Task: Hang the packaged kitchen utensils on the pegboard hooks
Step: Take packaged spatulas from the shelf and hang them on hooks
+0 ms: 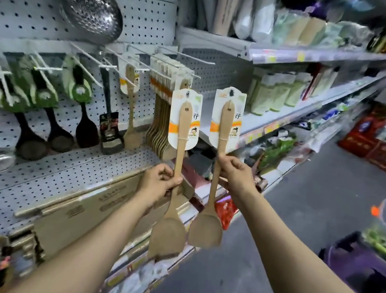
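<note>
Each hand holds one wooden spatula upright, blade down, with a white printed card at the top of its handle. My left hand (159,181) grips the left spatula (168,232) around mid-handle. My right hand (235,174) pinches the handle of the right spatula (206,230). Both cards are close in front of the white pegboard hook (173,65), which carries a row of several identical carded spatulas (160,117). Another single spatula (131,110) hangs on the hook to its left. The pegboard (16,4) fills the left side.
Black ladles and turners in green cards (44,100) hang on hooks at left, and a steel skimmer (91,11) hangs higher up. Cardboard boxes (83,213) lie on the perforated shelf below. Shelves of goods run to the right; crates (365,270) stand on the aisle floor.
</note>
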`<state>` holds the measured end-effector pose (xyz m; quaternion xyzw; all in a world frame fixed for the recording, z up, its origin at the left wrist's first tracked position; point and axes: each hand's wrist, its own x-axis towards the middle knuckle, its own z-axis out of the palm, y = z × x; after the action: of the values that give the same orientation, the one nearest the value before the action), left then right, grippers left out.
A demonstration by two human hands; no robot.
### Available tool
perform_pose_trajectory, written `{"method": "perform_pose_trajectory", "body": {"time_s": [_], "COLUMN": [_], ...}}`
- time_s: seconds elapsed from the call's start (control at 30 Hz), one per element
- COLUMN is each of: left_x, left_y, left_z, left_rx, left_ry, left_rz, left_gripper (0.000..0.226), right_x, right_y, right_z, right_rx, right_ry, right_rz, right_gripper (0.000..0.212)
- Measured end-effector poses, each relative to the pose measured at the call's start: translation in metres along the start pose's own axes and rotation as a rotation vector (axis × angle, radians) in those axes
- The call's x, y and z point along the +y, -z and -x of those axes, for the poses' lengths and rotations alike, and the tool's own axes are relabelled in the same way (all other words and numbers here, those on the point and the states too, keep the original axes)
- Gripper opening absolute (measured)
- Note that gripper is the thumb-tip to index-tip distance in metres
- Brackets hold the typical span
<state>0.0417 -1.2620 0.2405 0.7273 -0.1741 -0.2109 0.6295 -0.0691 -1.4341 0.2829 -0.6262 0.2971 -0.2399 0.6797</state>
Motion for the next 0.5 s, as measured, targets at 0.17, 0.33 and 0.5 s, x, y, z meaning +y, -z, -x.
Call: {"method": "perform_pose_trajectory", "body": {"time_s": [0.17,0.33,0.5], "left_x": [0.004,0.014,0.021], "left_y": [-0.038,-0.081,-0.109], "left_z": [-0.031,-0.042,-0.050], "left_rx": [0.141,0.310,0.416], "left_ry": [0.042,0.088,0.119], "left_rz": [0.027,0.026,0.046], "left_gripper": [0.022,0.022,0.022], "right_x": [-0.010,-0.022,-0.027], "right_y": [0.014,0.026,0.026], "right_z": [-0.078,-0.132,-0.173], "right_rx": [-0.139,-0.345,-0.466], "right_ry": [0.085,0.053,0.027], "right_rz": [0.043,0.052,0.063], "right_gripper": [0.012,0.010,0.016]}}
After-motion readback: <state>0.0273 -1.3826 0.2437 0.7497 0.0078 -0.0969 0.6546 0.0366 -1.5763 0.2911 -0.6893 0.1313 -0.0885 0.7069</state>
